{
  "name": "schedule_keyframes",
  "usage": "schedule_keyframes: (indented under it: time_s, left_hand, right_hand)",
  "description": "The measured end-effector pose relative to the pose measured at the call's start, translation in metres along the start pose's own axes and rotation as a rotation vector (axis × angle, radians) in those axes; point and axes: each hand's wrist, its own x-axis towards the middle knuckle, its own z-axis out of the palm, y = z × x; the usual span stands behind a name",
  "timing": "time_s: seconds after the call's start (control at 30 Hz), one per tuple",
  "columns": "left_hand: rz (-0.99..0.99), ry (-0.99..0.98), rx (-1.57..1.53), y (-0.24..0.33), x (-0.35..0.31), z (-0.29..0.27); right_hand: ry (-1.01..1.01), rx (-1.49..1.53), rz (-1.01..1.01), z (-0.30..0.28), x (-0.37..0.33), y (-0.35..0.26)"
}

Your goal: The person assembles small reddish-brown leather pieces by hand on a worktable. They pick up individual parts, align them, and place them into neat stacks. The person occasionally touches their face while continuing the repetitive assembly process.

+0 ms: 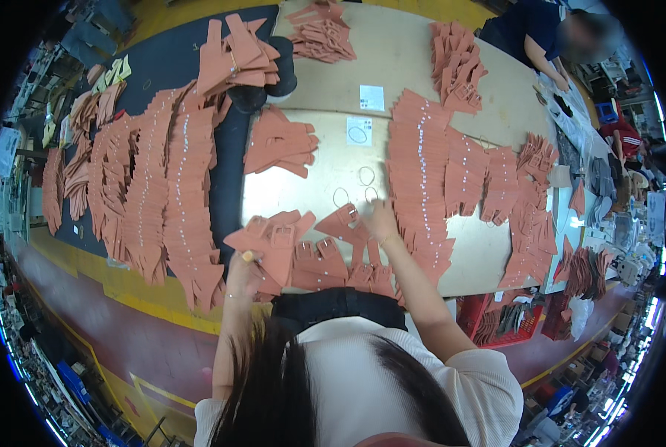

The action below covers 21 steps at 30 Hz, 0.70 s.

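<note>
Table (392, 67): pale top, runs away from the person, w/ a dark mat (176, 59) over its left part. Both carry terracotta cut pieces, flat, most w/ a row of small white dots.

Largest group: long overlapped rows (161, 194) on the mat, left of the person. Next: tall overlapped column (418, 171) right of centre, long axis running away from the person; shorter stacks (500, 186) beside it to the right. Loose piles (322, 33) at the far end. A co-worker's arm (545, 63) reaches in at the far right corner; not the person's own.

Near edge, directly ahead of the person: small pile (318, 261) of pieces w/ square cut-outs, fanned, no single axis.

Left hand (245, 274): on the pile's left end, fingers curled around a small yellowish object (249, 255); kind can't be told. Grip on the pieces themselves: can't tell.

Right hand (381, 221): extended fwd, at the pile's far right end, fingers closed narrow on one piece (344, 223). This piece lies just left of the hand, touching it, long axis roughly left-right. The column's near end lies just right of the hand. Right hand is the nearer one to the piece; left is well apart from it.

Smallest: thin wire rings (366, 176) on bare table just beyond the right hand; white labels (371, 97) farther off.
</note>
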Motion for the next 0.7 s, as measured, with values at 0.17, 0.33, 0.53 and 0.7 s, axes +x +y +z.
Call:
schedule_keyframes:
  time_s: [0.17,0.33,0.53,0.7]
  left_hand:
    - [-0.140,-0.056,-0.215,-0.017,0.013,-0.001]
    - [-0.103,-0.100,-0.064,-0.015,0.026,0.015]
    - [0.028,-0.201,-0.108,-0.007,0.032,0.036]
    - [-0.067,-0.301,-0.199,-0.006,0.040,0.050]
  right_hand:
    - [0.109,-0.185,0.031,0.026,-0.040,0.011]
    - [-0.032,-0.007,-0.006,0.004,-0.024,0.004]
    - [0.010,0.164,-0.161,-0.086,-0.028,-0.051]
    - [-0.094,0.811,-0.297,-0.137,-0.041,-0.105]
